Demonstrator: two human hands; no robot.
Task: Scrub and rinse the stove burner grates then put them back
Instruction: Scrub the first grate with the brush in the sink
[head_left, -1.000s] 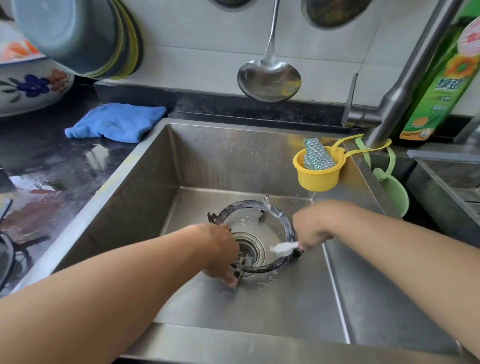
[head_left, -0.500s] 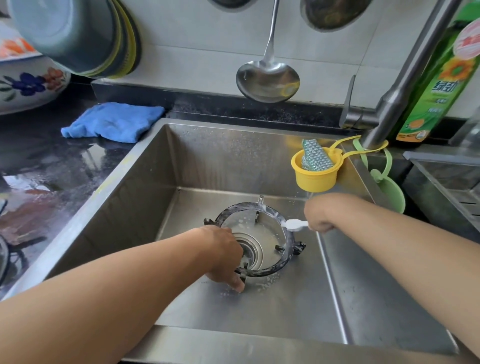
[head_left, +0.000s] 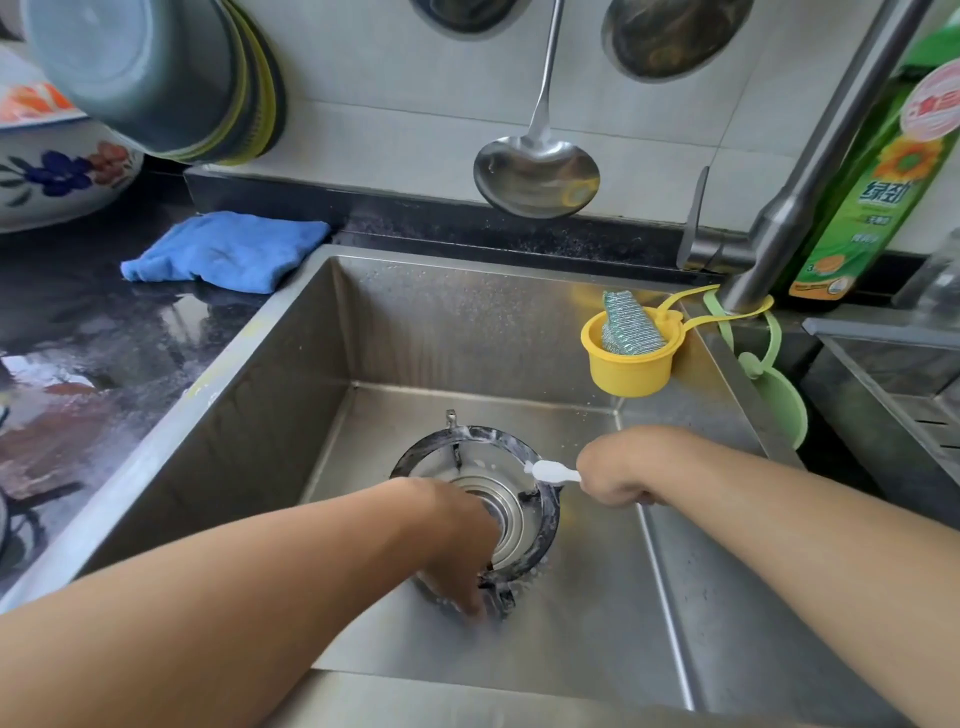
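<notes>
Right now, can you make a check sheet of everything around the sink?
Surface: steel sink, wet, soap flecks.
Job's things: soapy grate over the drain; white brush on its rim.
Clutter: blue cloth, yellow cup holding a scourer.
Hands: left hand holds the grate; right hand grips the brush.
Cables: nothing seen.
Surroundings: ladle, tap, soap bottle, flowered bowl.

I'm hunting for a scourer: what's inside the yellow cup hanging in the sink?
A teal and silver mesh scourer stands in the yellow cup, its top poking above the rim. The cup's wall hides its lower part and anything beneath it.
</notes>
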